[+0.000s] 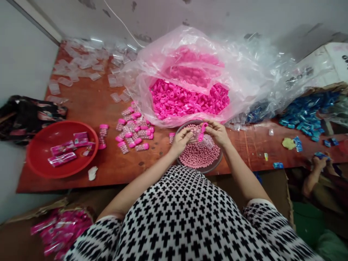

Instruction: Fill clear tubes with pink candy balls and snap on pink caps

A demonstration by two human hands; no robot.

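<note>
Above a grey bowl (pixel 212 169) of small round pink candies or beads (pixel 198 156), my two hands are close together. My left hand (pixel 180 141) pinches a small clear plastic container (pixel 193 134), with what looks like pink balls inside. Between the fingers of my right hand (pixel 218 133) is a bright pink flip cap (pixel 202 132), its lid swung open, beside the container's end. Whether cap and container touch, I cannot tell. More clear containers (pixel 206 142) lie on the balls. Left of the bowl sits a pile of filled containers with pink caps (pixel 134 132).
Behind the bowl, a large plastic bag (pixel 187 40) holds loose pink caps (pixel 187 101). Empty clear containers (pixel 73 65) lie back left. A red basin (pixel 35 159) holds pink packets (pixel 63 148). Blue packets (pixel 301 116) lie right, near another person's hand (pixel 318 165). A carton (pixel 16 224) stands below left.
</note>
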